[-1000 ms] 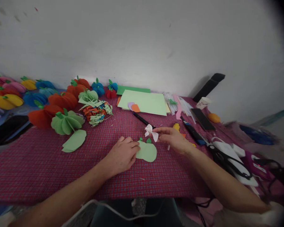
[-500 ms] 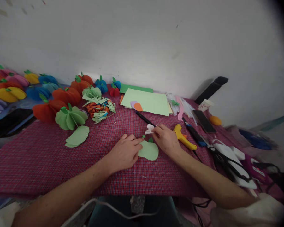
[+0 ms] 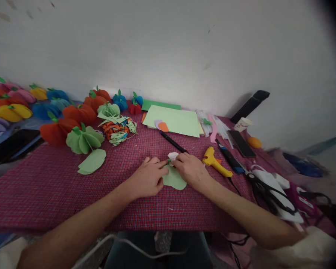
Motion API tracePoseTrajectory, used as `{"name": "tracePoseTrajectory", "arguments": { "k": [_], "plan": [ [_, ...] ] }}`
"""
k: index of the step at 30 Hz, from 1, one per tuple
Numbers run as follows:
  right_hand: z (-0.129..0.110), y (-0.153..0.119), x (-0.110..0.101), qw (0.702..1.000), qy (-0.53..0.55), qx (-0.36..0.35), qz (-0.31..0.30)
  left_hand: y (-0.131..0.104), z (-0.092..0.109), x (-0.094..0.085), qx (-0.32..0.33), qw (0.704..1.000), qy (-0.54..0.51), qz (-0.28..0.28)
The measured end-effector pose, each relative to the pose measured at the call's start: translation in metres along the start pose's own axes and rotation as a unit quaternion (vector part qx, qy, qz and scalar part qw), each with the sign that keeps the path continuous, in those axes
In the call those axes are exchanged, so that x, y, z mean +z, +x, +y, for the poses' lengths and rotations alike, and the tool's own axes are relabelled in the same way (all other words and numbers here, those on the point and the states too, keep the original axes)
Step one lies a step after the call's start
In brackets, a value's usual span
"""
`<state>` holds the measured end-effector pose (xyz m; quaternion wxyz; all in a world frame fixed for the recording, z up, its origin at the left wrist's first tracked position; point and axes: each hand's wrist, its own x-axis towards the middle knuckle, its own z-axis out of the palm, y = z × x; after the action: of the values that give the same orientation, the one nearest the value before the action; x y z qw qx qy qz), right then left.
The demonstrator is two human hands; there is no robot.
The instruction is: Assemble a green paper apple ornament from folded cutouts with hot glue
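Note:
Light green paper cutouts with rounded lobes lie flat on the checked cloth between my hands. My left hand rests at their left side, its index finger stretched to a small dark green piece at their top edge. Pinched in the fingers of my right hand is a crumpled white tissue, held against the top of the cutouts beside my left fingertip. My right hand covers the upper right part of the cutouts.
A yellow glue gun, a blue-black tool and scissors lie right. Paper sheets and a black pen are behind. Paper pumpkins and shredded paper stand left.
My right hand has moved left with the white tissue, up to my left fingertip. It now covers the dark green leaf seen earlier. My left hand has barely moved.

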<state>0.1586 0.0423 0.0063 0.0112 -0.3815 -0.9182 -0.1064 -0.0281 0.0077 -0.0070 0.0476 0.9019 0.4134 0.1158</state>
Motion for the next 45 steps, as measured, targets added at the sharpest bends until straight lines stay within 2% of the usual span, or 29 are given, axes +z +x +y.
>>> {"name": "tracePoseTrajectory", "arguments": {
  "k": [4,13,17,24,27,34,40,45],
  "plan": [
    [-0.003,0.001,-0.004,1.0,-0.004,-0.027,0.0,0.0,0.0,-0.001,-0.002,1.0,-0.006,-0.002],
    [-0.014,-0.001,0.001,1.0,0.002,-0.017,-0.009,-0.003,0.0,-0.002,-0.021,0.999,-0.021,0.017],
    [-0.018,0.003,-0.001,1.0,-0.001,-0.004,-0.021,-0.004,0.0,-0.004,-0.015,1.0,-0.023,0.01],
    [-0.024,0.012,-0.005,0.999,-0.024,-0.03,-0.034,-0.006,0.004,-0.007,0.0,1.0,-0.011,0.009],
    [-0.02,0.012,-0.004,0.999,-0.009,-0.002,-0.037,-0.009,0.006,-0.007,0.01,1.0,-0.011,0.015],
    [-0.002,0.011,-0.002,0.981,0.113,0.155,-0.007,-0.014,0.003,-0.005,0.026,0.999,-0.012,0.033],
    [-0.003,0.012,-0.003,0.978,0.122,0.168,0.01,-0.014,0.003,-0.004,0.028,0.999,-0.005,0.034],
    [0.005,0.015,-0.004,0.976,0.099,0.194,0.03,-0.014,0.004,-0.004,0.026,0.999,-0.001,0.029]
  ]
}}
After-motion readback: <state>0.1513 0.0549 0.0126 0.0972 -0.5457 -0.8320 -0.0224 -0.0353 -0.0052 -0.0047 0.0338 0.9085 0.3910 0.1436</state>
